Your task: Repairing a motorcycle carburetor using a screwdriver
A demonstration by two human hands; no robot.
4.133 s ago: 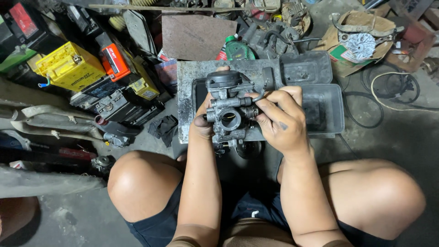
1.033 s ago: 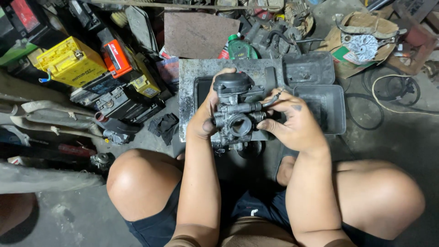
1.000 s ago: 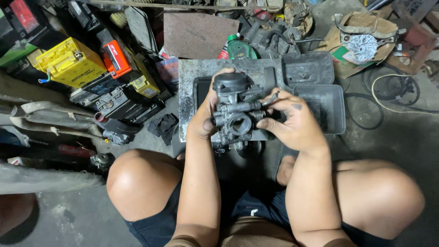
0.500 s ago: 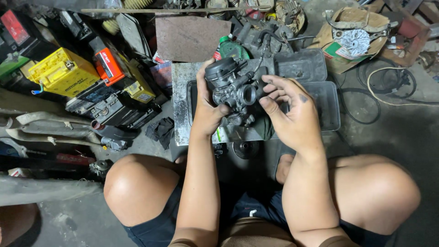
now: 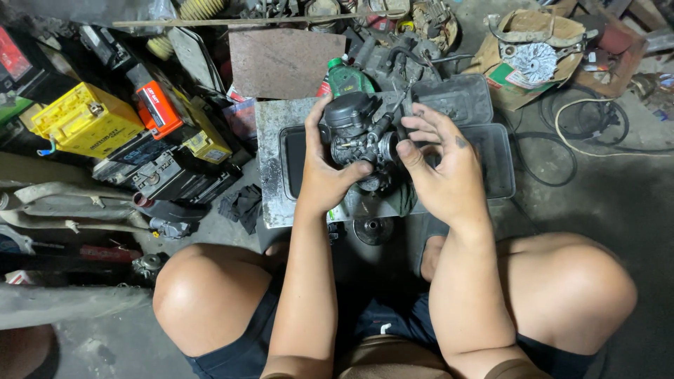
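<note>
Over the grey metal tray (image 5: 270, 175), between the knees, the left hand (image 5: 324, 179) grips the grimy carburettor (image 5: 358, 137), thumb underneath and fingers curled round its far side, holding it clear of the tray; the right hand (image 5: 442, 175) has its fingertips (image 5: 406, 149) on the carburettor's right side, fingers spread, not closed round it; yellow battery (image 5: 84, 123) lies well to the left among other batteries

A grimy grey concrete floor (image 5: 618, 210) lies under dim workshop light. Batteries, one yellow battery (image 5: 84, 119) among them, crowd the left side; a rusty metal sheet (image 5: 284, 62) lies farther back, and a black cable coil (image 5: 562, 140) lies on the right.
</note>
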